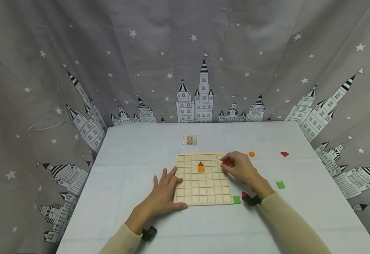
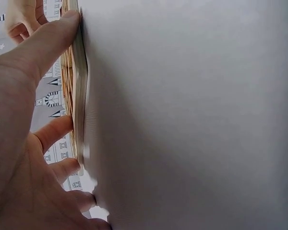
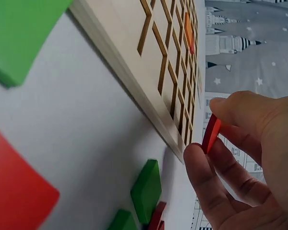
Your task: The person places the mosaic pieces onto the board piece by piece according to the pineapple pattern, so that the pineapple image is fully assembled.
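A pale wooden grid board point(image 1: 204, 192) lies on the white table. My left hand point(image 1: 162, 195) rests at its left side, fingers spread, with the thumb against the near edge. Above the board's right edge, my right hand point(image 1: 242, 167) pinches a small red piece point(image 3: 211, 134) between thumb and fingers; its full outline is partly hidden by them. On the board, an orange square tile point(image 1: 201, 169) sits in one cell, and a red triangle tile point(image 1: 200, 163) lies just beyond it.
Behind the board lies a small pattern card point(image 1: 189, 140). To the right are an orange disc point(image 1: 252, 154), a red quarter-circle piece point(image 1: 284, 154), and green tiles point(image 1: 280, 185), point(image 1: 237, 200). A red piece point(image 1: 243, 194) is partly hidden by the right wrist's black strap.
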A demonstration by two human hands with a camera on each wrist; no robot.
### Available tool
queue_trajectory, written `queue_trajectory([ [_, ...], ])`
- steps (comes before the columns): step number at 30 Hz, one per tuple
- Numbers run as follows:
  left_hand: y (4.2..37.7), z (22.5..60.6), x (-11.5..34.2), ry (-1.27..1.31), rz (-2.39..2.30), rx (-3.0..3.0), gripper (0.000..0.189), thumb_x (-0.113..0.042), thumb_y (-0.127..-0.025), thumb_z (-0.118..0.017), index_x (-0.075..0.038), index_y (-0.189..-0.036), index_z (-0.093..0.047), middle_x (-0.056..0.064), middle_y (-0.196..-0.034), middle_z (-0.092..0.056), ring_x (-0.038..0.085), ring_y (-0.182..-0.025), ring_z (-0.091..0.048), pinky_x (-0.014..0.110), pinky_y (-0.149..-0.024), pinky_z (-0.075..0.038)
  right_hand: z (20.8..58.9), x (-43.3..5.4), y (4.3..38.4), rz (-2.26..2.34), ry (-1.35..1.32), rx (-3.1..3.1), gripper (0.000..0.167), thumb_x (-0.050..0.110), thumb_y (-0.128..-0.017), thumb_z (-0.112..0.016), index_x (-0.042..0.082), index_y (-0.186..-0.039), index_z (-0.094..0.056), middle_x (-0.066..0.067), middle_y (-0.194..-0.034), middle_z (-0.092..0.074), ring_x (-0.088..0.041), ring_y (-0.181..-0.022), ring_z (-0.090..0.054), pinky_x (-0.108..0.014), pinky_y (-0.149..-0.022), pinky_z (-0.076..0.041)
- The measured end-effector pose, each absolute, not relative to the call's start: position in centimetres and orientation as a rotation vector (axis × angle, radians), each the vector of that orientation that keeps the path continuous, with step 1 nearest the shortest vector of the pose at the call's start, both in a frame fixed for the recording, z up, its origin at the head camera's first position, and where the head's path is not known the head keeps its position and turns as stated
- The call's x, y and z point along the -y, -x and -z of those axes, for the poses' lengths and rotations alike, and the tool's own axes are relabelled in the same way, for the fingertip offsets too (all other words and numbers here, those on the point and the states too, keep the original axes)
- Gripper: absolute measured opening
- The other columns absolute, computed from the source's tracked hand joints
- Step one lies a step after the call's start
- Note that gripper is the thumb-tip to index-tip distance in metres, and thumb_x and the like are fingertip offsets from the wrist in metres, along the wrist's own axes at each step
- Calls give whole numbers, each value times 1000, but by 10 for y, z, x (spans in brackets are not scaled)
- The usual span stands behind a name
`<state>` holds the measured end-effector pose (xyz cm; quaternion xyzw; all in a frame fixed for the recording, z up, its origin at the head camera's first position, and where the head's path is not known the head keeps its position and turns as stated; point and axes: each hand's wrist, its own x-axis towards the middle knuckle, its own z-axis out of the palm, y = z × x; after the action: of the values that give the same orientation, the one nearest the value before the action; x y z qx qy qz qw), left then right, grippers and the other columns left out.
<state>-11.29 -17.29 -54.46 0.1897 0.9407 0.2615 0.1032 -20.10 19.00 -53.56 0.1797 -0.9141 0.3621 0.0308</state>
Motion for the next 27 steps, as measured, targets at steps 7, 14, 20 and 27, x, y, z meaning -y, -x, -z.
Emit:
queue_trajectory([
  [7, 115, 546, 174, -560, -767, -2783, 98, -63, -87, -99, -9, -159, -58, 23, -195, -18, 65, -179, -10, 98, -131, -8, 538, -181, 202, -1081, -603, 2814, 21, 10, -99, -93, 5, -118, -88, -7, -106, -79, -17, -97, -76, -36, -91, -69],
  [14, 115, 546, 174, -556, -762, -2776, 99, -64, -88, -98, -10, -160, -57, 22, -196, -17, 63, -180, -8, 97, -132, -7, 538, -172, 202, -1107, -656, 2800, 21, 8, -98, -94, 3, -118, -87, -8, -107, -81, -18, -97, -77, -37, -90, -70],
  [20, 113, 546, 174, -554, -779, -2768, 100, -64, -88, -98, -8, -159, -57, 22, -196, -17, 64, -179, -9, 97, -131, -6, 541, -166, 203, -1110, -677, 2810, 21, 10, -98, -94, 6, -117, -87, -7, -111, -83, -18, -99, -76, -38, -91, -68],
  [27, 113, 547, 175, -555, -778, -2770, 101, -66, -87, -98, -9, -160, -57, 22, -196, -16, 64, -179, -9, 97, -132, -6, 547, -159, 205, -1084, -715, 2800, 16, 12, -97, -96, 9, -111, -89, -4, -108, -82, -15, -95, -74, -32, -87, -67],
])
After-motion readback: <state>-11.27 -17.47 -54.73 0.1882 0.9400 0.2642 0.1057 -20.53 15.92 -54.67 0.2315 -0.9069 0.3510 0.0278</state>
